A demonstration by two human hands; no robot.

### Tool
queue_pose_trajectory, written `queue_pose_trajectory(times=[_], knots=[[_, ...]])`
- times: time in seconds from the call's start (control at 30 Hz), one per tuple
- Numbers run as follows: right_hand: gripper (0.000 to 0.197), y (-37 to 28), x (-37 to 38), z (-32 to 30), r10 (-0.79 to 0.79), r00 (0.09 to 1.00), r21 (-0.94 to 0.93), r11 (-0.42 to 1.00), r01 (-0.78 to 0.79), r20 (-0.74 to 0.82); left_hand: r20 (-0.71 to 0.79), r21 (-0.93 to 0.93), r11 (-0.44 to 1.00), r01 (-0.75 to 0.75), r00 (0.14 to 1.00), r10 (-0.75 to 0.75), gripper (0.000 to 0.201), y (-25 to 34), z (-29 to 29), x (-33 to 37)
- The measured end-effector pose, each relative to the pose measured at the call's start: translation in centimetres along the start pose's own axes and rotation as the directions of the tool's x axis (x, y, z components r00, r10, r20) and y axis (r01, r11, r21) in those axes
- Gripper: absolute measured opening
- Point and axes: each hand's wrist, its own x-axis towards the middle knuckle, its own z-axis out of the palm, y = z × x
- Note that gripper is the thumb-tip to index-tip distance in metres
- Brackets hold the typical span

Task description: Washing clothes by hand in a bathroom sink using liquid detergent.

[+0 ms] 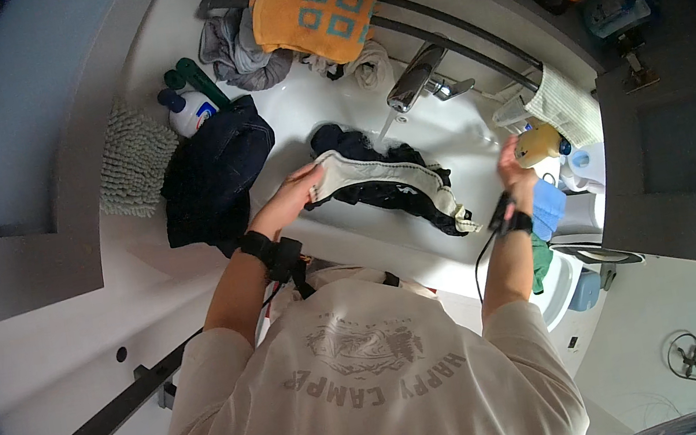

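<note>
My left hand [301, 190] is closed on one end of the cream band of a wet black garment [381, 201]. The band [386, 171] stretches across the sink, with dark fabric bunched on both sides of it. Over at the sink's right edge, my right hand [517, 169] has its fingers stretched out beside a pale yellow bottle [537, 146] with a dark cap. Whether they touch the bottle is unclear. Water runs from the chrome faucet [417, 79] onto the dark cloth.
Dark folded clothing [222, 173], a white bottle [193, 115] and a grey bath mat [134, 163] are on the left. An orange towel [315, 15] hangs from the rail [457, 40] behind the sink [277, 94]. A blue cloth [548, 209] lies beyond my right wrist.
</note>
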Motion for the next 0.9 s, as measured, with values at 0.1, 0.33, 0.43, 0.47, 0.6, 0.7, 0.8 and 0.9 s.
queue_pose_trajectory(times=[0.1, 0.33, 0.43, 0.47, 0.6, 0.7, 0.8, 0.9], knots=[[0.046, 9.3, -2.4, -3.0, 0.146, 0.984, -0.856, 0.517, 0.014, 0.105, 0.086, 0.036, 0.992, -0.123, 0.989, 0.119, 0.035, 4.0, 4.7, -0.3], [0.048, 21.6, -4.8, -0.5, 0.510, 0.854, -0.984, -0.076, 0.161, 0.100, 0.235, 0.136, 0.981, -0.136, 0.967, 0.101, 0.035, 6.9, 6.0, 1.4], [0.039, 20.0, -5.2, 0.4, 0.422, 0.901, -0.960, -0.198, 0.199, 0.100, 0.208, 0.069, 0.985, -0.156, 0.968, 0.139, 0.036, 8.0, 5.0, 2.0], [0.033, 18.4, -4.1, -0.6, 0.478, 0.870, -0.915, -0.288, 0.281, 0.117, 0.156, 0.150, 0.972, -0.180, 0.975, 0.157, 0.035, 7.7, 4.1, 2.9], [0.023, 17.7, -5.1, 0.6, 0.392, 0.913, -0.912, -0.323, 0.252, 0.113, 0.092, 0.558, 0.803, -0.210, 0.977, 0.191, 0.036, 7.4, 2.0, 5.6], [0.025, 17.1, -4.0, 0.5, 0.284, 0.949, -0.960, -0.197, 0.200, 0.139, 0.046, 0.722, 0.680, -0.129, 0.989, 0.139, 0.036, 8.0, 3.1, 7.2], [0.026, 18.7, -3.7, 0.5, 0.080, 0.971, -0.972, 0.077, 0.220, 0.226, -0.045, 0.567, 0.810, -0.152, 0.976, 0.215, 0.038, 6.7, 6.4, 7.7], [0.031, 22.5, -4.3, 0.0, -0.097, 0.920, -0.925, -0.067, 0.375, 0.380, 0.096, -0.399, 0.916, -0.043, 0.991, 0.088, 0.029, 2.5, 7.0, 11.7]])
